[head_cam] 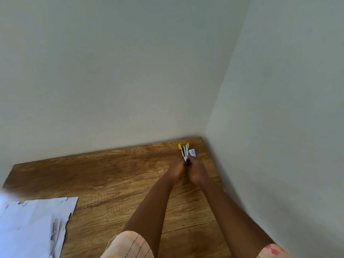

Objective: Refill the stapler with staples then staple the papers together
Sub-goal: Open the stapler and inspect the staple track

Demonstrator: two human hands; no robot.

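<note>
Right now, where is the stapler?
In the head view the stapler is at the far right corner of the wooden table, near where the walls meet, between the left hand and right hand, papers far left.

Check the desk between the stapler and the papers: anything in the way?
Nothing visible. The stapler is at the far right corner in both hands; only bare wooden desk lies between it and the papers at near left.

no legible text anywhere; bluish print on papers [37,228] at table's [111,174] near-left edge and on small box [192,152] by far-right corner is too blurred to read
</note>
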